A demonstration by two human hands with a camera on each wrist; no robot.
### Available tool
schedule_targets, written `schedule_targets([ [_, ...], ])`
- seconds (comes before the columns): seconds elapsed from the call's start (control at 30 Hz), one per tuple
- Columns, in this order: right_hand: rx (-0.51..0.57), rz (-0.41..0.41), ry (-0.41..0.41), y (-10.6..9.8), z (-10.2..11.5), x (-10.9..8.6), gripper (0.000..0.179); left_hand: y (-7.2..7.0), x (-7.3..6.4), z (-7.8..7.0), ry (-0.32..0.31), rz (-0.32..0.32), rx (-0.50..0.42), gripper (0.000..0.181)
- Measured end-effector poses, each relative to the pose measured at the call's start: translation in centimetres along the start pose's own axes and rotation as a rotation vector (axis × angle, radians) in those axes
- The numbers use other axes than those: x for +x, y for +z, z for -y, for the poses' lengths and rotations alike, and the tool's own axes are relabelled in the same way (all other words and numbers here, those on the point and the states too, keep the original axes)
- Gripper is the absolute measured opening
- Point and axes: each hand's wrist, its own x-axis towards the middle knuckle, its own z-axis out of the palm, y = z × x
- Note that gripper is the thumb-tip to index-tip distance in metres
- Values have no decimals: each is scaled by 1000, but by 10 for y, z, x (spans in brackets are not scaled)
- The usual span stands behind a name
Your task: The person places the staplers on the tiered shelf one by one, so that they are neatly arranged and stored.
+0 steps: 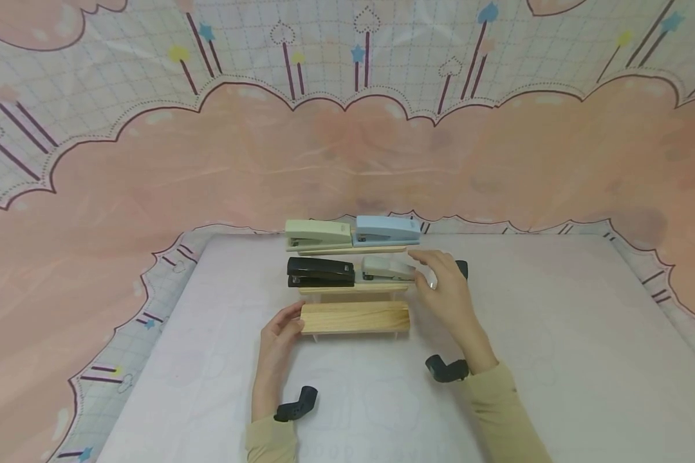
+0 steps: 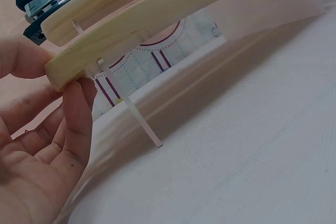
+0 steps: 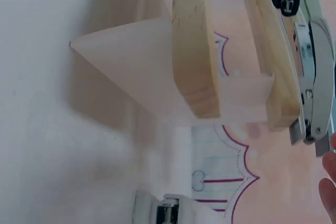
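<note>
My left hand (image 1: 277, 337) pinches the left end of the lowest wooden shelf (image 1: 354, 317) of a tiered stand, thumb above and fingers below in the left wrist view. At the right end of the middle shelf (image 1: 353, 290), my right hand (image 1: 447, 292) has thumb and forefinger spread around the rear of a whitish stapler (image 1: 387, 267). Its fingers (image 3: 326, 187) show only at the edge of the right wrist view, so contact is unclear. Beside that stapler sits a black stapler (image 1: 320, 272). A green stapler (image 1: 318, 234) and a blue stapler (image 1: 387, 229) lie on the top shelf.
A black object (image 1: 462, 268) is partly hidden behind my right hand. In the right wrist view, a white object with a dark metal part (image 3: 168, 212) lies at the bottom edge. Clear supports (image 2: 131, 103) carry the shelves above the white tabletop (image 1: 179, 360). A patterned cloth (image 1: 382, 154) hangs behind.
</note>
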Motion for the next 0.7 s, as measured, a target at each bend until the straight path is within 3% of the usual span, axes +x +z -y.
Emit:
schedule_targets([
  [0.37, 27, -82, 76, 0, -26, -11, 35, 1, -1, -2, 6, 9, 0, 41],
  [0.7, 46, -93, 212, -1, -48, -18, 35, 0, -1, -2, -2, 6, -12, 41],
])
